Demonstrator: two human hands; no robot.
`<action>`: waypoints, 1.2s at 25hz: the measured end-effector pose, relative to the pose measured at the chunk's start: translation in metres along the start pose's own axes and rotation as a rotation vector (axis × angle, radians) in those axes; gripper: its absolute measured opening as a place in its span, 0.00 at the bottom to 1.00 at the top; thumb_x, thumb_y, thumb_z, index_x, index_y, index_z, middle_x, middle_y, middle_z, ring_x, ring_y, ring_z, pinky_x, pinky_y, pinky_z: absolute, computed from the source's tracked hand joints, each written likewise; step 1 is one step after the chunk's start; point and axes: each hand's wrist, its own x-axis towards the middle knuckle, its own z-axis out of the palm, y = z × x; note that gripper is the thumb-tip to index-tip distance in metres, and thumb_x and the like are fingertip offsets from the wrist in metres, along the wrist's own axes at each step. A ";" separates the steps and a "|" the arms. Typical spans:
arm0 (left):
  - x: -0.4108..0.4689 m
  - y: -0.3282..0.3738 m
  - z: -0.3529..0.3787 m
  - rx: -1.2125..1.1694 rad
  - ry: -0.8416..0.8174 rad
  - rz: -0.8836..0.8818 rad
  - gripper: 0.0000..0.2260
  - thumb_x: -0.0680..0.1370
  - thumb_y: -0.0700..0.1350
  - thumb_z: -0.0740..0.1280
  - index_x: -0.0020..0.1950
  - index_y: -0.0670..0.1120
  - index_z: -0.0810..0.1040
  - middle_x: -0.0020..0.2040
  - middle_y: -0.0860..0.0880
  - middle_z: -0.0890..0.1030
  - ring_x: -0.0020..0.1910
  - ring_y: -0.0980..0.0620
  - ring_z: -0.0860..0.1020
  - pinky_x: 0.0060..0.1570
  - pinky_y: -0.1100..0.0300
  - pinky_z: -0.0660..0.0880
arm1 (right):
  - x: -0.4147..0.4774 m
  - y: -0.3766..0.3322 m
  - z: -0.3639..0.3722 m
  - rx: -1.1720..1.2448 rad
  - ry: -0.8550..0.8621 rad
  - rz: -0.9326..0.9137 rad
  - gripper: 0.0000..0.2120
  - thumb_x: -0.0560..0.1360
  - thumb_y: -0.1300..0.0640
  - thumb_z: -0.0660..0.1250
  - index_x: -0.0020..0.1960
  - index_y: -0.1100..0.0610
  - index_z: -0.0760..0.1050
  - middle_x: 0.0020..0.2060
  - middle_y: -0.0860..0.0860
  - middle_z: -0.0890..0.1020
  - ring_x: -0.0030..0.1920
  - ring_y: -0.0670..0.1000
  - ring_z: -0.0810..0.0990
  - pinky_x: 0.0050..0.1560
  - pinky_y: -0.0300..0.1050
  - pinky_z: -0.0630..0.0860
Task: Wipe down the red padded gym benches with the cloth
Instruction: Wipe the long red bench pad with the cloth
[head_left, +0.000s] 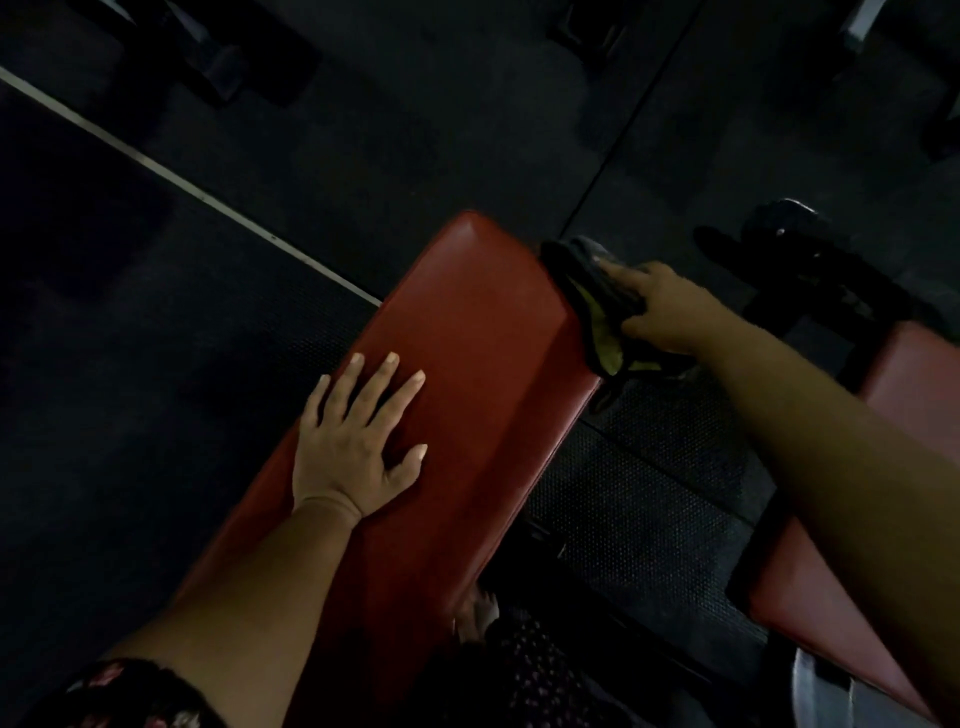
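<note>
- Two red padded benches show: the main bench (467, 364) runs from the near centre up to the far centre, and a second red bench (904, 384) lies at the right edge, partly behind the right forearm.
- Left hand (358, 441) lies flat on the left side of the main bench's top, fingers straight and spread, holding nothing.
- Right hand (665, 306) reaches to the far right edge of the main bench and grips the cloth (597, 301), thumb and fingers curled on it, forefinger stretched along it.
- Dark with a yellow-green inner face, the cloth is bunched against the bench's right side edge, near its far end, and hangs partly below the pad.
- Dark rubber floor (156, 338) surrounds the benches, with a pale line (171, 176) crossing it at the left.
- Far right, beyond the right hand, sits a dark piece of gym gear (800, 249), too dim to identify.
</note>
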 end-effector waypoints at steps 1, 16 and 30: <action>0.000 0.000 0.000 -0.001 -0.002 -0.001 0.30 0.76 0.64 0.54 0.76 0.55 0.63 0.76 0.48 0.66 0.76 0.42 0.61 0.73 0.41 0.55 | 0.002 0.004 0.002 0.075 -0.014 0.062 0.38 0.75 0.57 0.67 0.78 0.39 0.53 0.71 0.57 0.66 0.65 0.61 0.72 0.64 0.50 0.72; 0.000 0.000 0.001 0.008 0.026 -0.008 0.28 0.78 0.62 0.52 0.76 0.54 0.64 0.76 0.47 0.66 0.76 0.41 0.60 0.73 0.41 0.55 | -0.077 -0.048 0.113 1.555 0.218 0.408 0.44 0.68 0.56 0.69 0.74 0.30 0.50 0.67 0.49 0.74 0.58 0.53 0.80 0.58 0.56 0.79; -0.002 -0.003 0.007 0.015 0.093 0.018 0.28 0.78 0.63 0.51 0.76 0.53 0.65 0.77 0.48 0.66 0.76 0.42 0.60 0.73 0.40 0.56 | -0.133 -0.078 0.171 1.130 0.201 0.279 0.41 0.75 0.52 0.64 0.73 0.27 0.40 0.73 0.52 0.61 0.49 0.51 0.78 0.52 0.52 0.80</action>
